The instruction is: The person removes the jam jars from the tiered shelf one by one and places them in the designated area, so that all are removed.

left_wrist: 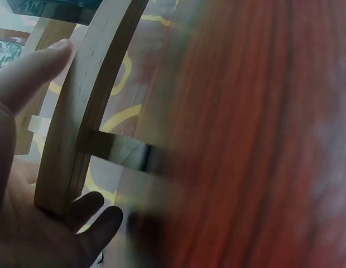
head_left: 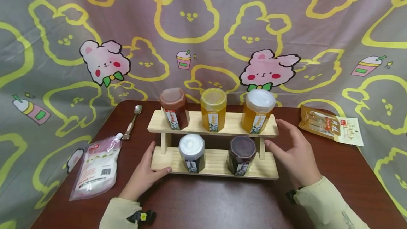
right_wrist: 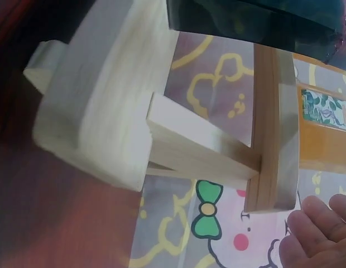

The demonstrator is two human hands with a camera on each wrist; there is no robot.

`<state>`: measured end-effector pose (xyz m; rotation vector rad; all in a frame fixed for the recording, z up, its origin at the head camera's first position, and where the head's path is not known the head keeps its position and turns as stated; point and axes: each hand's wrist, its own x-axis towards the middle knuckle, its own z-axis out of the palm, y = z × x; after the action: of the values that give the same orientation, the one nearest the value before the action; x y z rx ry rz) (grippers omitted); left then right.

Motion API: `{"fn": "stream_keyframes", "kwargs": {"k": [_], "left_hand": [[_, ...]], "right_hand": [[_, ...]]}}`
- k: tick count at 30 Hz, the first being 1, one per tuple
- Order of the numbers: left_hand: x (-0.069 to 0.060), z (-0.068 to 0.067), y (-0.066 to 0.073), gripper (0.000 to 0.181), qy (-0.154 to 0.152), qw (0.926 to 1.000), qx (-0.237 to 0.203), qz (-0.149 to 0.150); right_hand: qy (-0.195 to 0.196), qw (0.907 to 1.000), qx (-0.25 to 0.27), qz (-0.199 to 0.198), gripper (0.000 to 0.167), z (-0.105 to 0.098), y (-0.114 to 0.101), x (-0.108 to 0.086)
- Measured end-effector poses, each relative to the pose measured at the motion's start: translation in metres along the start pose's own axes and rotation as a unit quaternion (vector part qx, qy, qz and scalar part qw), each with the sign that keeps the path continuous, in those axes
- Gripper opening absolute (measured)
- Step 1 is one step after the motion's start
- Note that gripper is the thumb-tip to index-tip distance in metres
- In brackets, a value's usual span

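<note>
A two-tier wooden display rack (head_left: 216, 167) stands on the table with octagonal jars on it. Up top are a reddish-brown jar (head_left: 178, 116), a yellow-lidded jar (head_left: 214, 116) and a white-lidded amber jar (head_left: 258, 110). Below them stand a dark jar with a white lid (head_left: 192, 153) and a dark purple jar (head_left: 242, 154). My left hand (head_left: 147, 172) grips the left end of the lower board, its thumb (left_wrist: 36, 75) lying on the wood. By the rack's right end is my right hand (head_left: 299, 154), its fingers (right_wrist: 323, 229) loosely bent and apart from the upper board.
On the left lie a clear spouted pouch (head_left: 100, 165) with white contents and an ornate spoon (head_left: 131, 123). A brown and cream snack packet (head_left: 330, 125) is at the back right. Behind the table hangs a patterned cloth (head_left: 216, 27).
</note>
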<state>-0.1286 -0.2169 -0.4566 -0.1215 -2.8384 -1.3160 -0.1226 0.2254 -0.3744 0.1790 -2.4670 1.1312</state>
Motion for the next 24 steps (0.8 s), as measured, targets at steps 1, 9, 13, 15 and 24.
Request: {"fn": "stream_keyframes", "kwargs": {"k": [1,9,13,15,24], "left_hand": [[0.000,0.000,0.000,0.117,-0.005,1.0000,0.004,-0.005],[0.002,0.001,0.001,0.116,-0.025,0.9990,0.027,-0.025],[0.002,0.000,-0.001,0.115,-0.027,0.9989,0.030,-0.024],[0.002,0.000,-0.002,0.115,-0.026,0.9990,0.029,-0.021],[0.001,0.001,-0.002,0.114,-0.021,0.9991,0.036,-0.009]], "right_hand": [[0.000,1.0000,0.001,-0.001,0.072,0.000,-0.001,0.001],[-0.014,0.9996,0.019,0.012,0.073,0.005,-0.006,0.011],[-0.021,0.9988,0.032,0.031,0.075,0.008,-0.009,0.016],[-0.026,0.9979,0.041,0.044,0.078,0.011,-0.011,0.019],[-0.030,0.9938,0.079,0.072,0.089,0.018,-0.021,0.033]]}}
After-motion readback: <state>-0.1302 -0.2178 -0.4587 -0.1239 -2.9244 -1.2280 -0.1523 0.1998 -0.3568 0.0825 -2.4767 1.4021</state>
